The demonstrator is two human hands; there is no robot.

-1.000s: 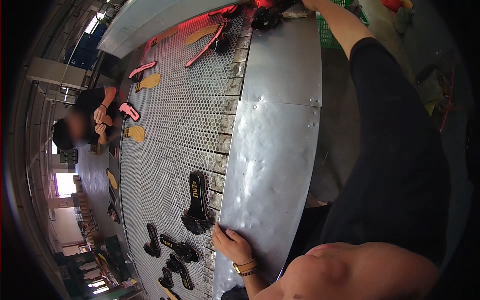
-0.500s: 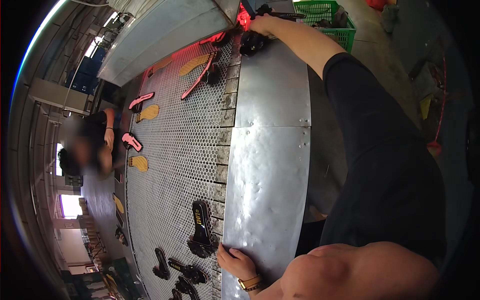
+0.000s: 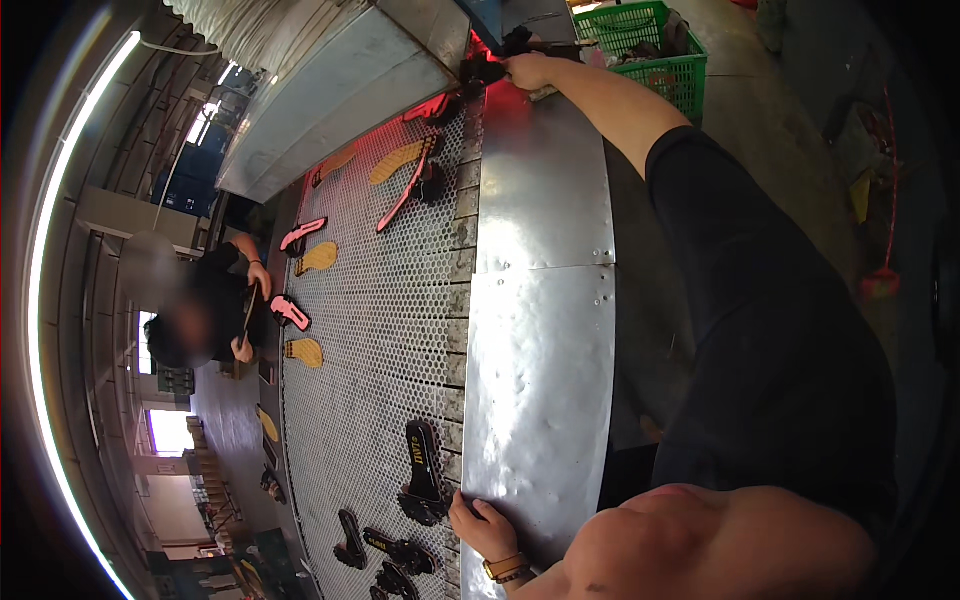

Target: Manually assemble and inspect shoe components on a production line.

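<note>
My right hand (image 3: 530,70) is stretched far out to the end of a perforated metal conveyor belt (image 3: 370,330) and is closed on a black sandal part (image 3: 484,70) under a red glow. My left hand (image 3: 482,528), with a bracelet at the wrist, rests with its fingers spread on the edge of the smooth steel side plate (image 3: 545,330). It holds nothing. Just beside it, a black sandal sole with a strap (image 3: 424,472) lies on the belt.
Pink (image 3: 290,312), tan (image 3: 305,351) and black soles (image 3: 395,552) lie scattered along the belt. A person in black (image 3: 215,310) works on its far side. A green basket (image 3: 650,40) stands past my right arm. A grey hood (image 3: 330,90) covers the belt's far end.
My right hand, still stretched out, sits lower in the view and now grips the black part. My left hand has stayed on the plate edge.
</note>
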